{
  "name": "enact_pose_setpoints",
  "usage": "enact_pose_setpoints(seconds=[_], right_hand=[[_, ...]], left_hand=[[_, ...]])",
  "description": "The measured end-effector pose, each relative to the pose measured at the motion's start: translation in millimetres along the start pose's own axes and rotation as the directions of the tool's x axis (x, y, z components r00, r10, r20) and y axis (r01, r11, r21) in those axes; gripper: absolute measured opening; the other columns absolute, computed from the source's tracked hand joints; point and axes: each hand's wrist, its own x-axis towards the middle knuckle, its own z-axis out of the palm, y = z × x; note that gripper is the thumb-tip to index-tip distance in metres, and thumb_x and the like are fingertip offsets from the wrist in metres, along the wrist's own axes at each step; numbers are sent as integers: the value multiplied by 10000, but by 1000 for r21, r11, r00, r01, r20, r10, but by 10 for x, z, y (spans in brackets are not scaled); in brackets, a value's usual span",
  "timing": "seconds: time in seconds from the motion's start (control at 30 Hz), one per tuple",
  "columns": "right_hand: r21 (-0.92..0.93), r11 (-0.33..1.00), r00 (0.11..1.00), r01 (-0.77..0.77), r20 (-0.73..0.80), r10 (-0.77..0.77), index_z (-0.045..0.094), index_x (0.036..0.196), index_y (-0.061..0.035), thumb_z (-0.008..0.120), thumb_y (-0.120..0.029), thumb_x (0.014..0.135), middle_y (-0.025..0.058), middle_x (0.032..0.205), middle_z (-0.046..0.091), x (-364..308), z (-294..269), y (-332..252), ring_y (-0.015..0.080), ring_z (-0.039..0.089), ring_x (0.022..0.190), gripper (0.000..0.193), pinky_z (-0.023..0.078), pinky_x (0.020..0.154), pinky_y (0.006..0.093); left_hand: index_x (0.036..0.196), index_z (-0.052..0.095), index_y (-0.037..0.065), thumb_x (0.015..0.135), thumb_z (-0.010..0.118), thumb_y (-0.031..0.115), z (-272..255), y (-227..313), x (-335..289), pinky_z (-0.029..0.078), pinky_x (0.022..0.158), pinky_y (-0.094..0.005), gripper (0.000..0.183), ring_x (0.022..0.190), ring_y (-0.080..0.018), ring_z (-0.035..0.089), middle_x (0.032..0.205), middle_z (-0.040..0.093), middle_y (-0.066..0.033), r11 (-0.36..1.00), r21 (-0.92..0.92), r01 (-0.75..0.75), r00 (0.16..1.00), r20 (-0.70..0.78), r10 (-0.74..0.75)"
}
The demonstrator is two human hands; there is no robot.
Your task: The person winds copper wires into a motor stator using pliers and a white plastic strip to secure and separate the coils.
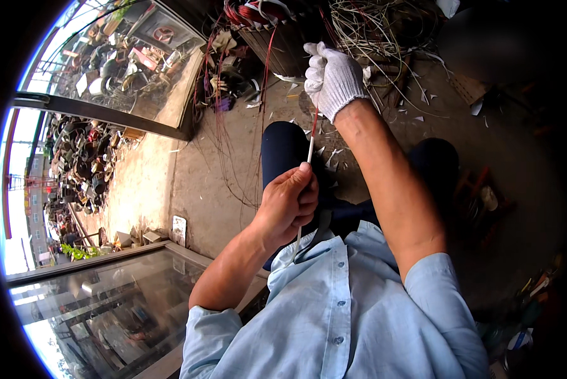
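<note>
My bare left hand (288,203) is closed around a white cable sheath (310,151), with the thumb pressed along it. The sheath's tail hangs below that hand in front of my light blue shirt. Thin red wire (315,120) comes out of the sheath's upper end and runs up to my right hand (335,79). That hand wears a white knitted glove and is clenched in a fist around the wire. The fist hides the wire's far end, and I cannot tell how many strands there are. Both hands are above my dark-trousered knees.
A coil of red wires (253,14) lies on a box-like container (274,47) ahead, with red strands trailing to the floor. Right of it is a tangled heap of pale cable (384,28). White scraps litter the floor. Framed glass panels (106,309) stand at left, with scrap piled outside.
</note>
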Motion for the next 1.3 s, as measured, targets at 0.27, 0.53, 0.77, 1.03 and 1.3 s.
enact_pose_setpoints(seconds=[0.27,0.53,0.77,1.03,1.3], right_hand=[[-87,995,997,55,-57,-60,587,1005,-23,481,-250,1031,-61,590,360,-102,116,-15,66,274,431,252,253,376,226],[-174,983,998,63,16,-62,587,1004,-9,484,-230,1027,-61,579,377,-192,263,-6,60,293,422,245,252,374,227],[-182,980,997,78,29,-74,582,1014,-6,496,-228,1021,-66,573,369,-204,220,9,56,294,420,238,261,377,231],[-198,979,996,-45,69,60,593,991,1,499,-199,1011,-17,622,501,-208,113,-55,90,397,428,222,308,402,233],[-122,987,987,-107,105,120,594,901,-76,492,-234,979,-43,559,484,288,44,-306,91,383,389,203,278,345,225]], left_hand=[[787,448,141,1058,416,401,7,143,133,156,385,-223,376,455,-55,223,609,300,63,998,36,-44,999,1,44],[798,442,145,1057,420,405,-22,206,243,162,380,-215,367,456,-50,227,612,305,62,996,74,-48,998,47,45],[802,428,147,1063,404,386,93,371,316,153,384,-215,355,461,-47,221,614,288,67,989,107,-105,992,75,97],[808,438,139,1063,403,374,143,390,369,154,397,-218,349,469,-53,219,612,280,65,990,123,-70,995,81,61],[810,474,135,1044,406,474,66,162,309,169,399,-221,417,476,-64,236,595,272,61,998,70,1,1000,-14,0]])
